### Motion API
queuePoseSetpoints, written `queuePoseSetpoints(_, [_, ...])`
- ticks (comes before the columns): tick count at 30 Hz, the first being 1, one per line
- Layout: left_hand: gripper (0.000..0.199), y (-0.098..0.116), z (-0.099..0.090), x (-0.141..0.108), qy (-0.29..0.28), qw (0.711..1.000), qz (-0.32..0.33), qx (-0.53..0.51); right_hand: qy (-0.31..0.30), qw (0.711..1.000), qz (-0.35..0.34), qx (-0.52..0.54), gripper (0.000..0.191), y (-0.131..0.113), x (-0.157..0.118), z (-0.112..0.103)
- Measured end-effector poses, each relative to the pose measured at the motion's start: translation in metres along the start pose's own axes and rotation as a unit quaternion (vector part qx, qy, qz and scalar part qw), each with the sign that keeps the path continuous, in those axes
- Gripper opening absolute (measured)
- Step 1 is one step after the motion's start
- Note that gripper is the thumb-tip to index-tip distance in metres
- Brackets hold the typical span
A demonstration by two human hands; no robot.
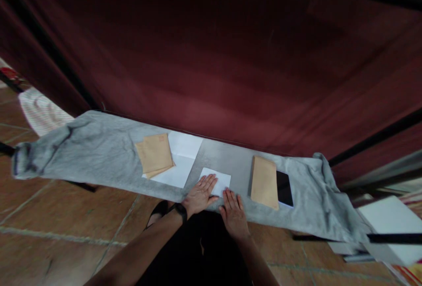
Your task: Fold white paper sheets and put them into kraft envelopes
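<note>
A small folded sheet of white paper [223, 182] lies on the grey cloth near the table's front edge. My left hand [199, 194] rests flat on the left part of this paper, fingers stretched out. At the paper's lower right edge, my right hand [233, 212] lies palm down with its fingers extended, fingertips at the paper. To the left are brown envelopes [156, 153], overlapping one another on larger white sheets [184, 158] with a crease across them. A stack of brown envelopes [264, 182] is to the right of my right hand.
A dark-screened phone [284, 188] lies partly beneath the right envelope stack. Grey cloth [105, 154] covers the narrow table and bunches at both ends. Behind it hangs a dark red curtain [214, 79]. A white board [392, 224] stands low at the right, above the tiled floor [42, 251].
</note>
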State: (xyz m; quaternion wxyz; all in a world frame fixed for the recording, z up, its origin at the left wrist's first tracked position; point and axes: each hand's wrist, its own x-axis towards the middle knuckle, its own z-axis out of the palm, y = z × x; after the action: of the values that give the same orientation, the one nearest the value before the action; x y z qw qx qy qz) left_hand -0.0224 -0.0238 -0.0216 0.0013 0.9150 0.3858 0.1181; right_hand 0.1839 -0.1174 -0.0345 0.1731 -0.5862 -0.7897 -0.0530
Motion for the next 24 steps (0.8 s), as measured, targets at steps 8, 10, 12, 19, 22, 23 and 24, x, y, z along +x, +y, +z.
queuePoseSetpoints(8, [0.069,-0.031,0.008,-0.006,0.028,0.997,-0.071,0.006,0.013,1.000,0.003,-0.008,0.059,-0.001,-0.002,0.002])
queuePoseSetpoints(10, [0.065,-0.037,0.009,-0.007,0.023,0.996,-0.085,0.009,0.015,1.000,0.003,-0.006,0.058,-0.001,-0.003,0.003])
queuePoseSetpoints(12, [0.062,-0.038,0.010,-0.006,0.025,0.994,-0.102,0.015,0.017,1.000,0.012,0.001,0.056,-0.002,-0.004,0.003])
queuePoseSetpoints(19, [0.059,0.004,0.017,0.014,0.037,0.997,-0.070,-0.001,0.033,0.992,0.083,0.084,0.053,-0.011,0.027,0.007])
queuePoseSetpoints(22, [0.060,0.021,0.024,0.023,0.011,1.000,-0.027,-0.005,0.006,0.989,0.096,0.114,0.055,-0.018,0.056,0.010])
queuePoseSetpoints(23, [0.060,0.023,0.026,0.025,0.005,1.000,-0.024,-0.004,-0.008,0.989,0.093,0.118,0.056,-0.020,0.064,0.011])
queuePoseSetpoints(24, [0.061,0.024,0.028,0.026,0.002,1.000,-0.025,-0.003,-0.020,0.988,0.098,0.117,0.056,-0.021,0.070,0.012])
